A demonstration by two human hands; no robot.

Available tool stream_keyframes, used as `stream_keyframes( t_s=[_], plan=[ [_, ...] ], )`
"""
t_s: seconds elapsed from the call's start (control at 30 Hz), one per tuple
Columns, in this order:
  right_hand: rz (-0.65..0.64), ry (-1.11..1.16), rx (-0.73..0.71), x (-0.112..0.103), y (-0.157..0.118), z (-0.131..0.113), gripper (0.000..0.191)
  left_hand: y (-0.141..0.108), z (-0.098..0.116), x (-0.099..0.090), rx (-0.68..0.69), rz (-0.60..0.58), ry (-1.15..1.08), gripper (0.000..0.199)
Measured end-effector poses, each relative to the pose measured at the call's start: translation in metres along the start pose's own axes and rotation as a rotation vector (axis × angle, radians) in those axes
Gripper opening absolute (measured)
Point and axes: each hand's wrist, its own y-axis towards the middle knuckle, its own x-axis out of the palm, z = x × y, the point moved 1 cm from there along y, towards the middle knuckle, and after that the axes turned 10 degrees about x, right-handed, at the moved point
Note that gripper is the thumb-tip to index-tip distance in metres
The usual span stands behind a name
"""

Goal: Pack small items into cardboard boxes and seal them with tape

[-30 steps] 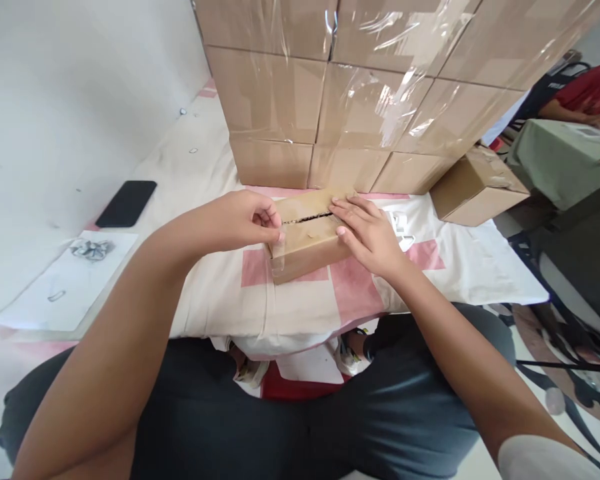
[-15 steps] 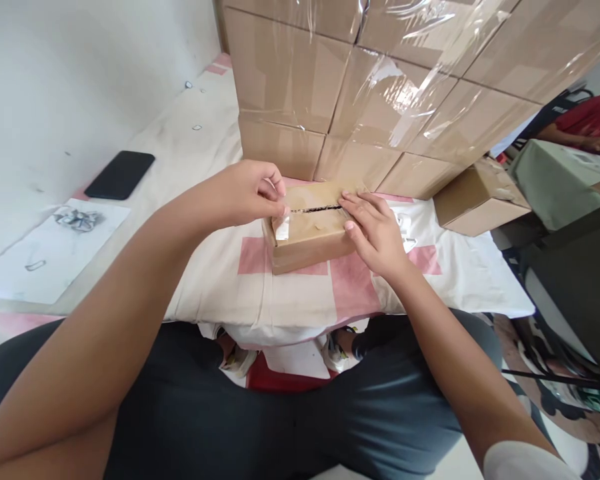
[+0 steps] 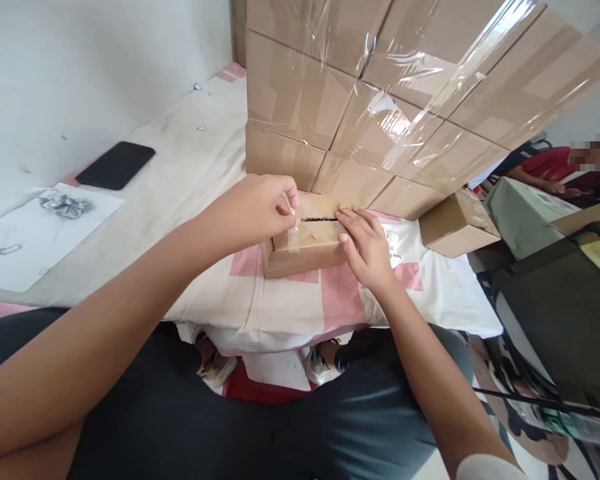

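Observation:
A small brown cardboard box [image 3: 307,257] lies on the cloth in front of me, with a dark gap running between its top flaps. My left hand [image 3: 275,203] is at the left end of that gap, thumb and fingertips pinched on a strip of clear tape [image 3: 294,239]. The tape's lower part lies on the near flap. On the right side of the lid rests my right hand [image 3: 365,247], its fingers spread over the flaps and the right end of the gap. What is inside the box is hidden.
Behind the box rises a tall plastic-wrapped stack of cartons [image 3: 325,100]. Another carton [image 3: 457,223] stands to the right. At the left lie a black phone [image 3: 116,165] and a paper sheet [image 3: 25,240] with crumpled scraps [image 3: 66,203]. A co-worker [image 3: 550,167] sits at the far right.
My left hand has moved slightly right along the gap, pulling the tape strip with it. My right hand stays on the lid. The whole view has shifted a little.

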Motion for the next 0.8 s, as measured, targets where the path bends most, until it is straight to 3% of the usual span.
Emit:
stream_keyframes(
  t_s=[0.8],
  plan=[
    [0.002,-0.029,0.026,0.0020,-0.0012,-0.0003,0.045,-0.0034,-0.0054,0.0019,-0.068,0.019,0.357,0.035]
  ],
)
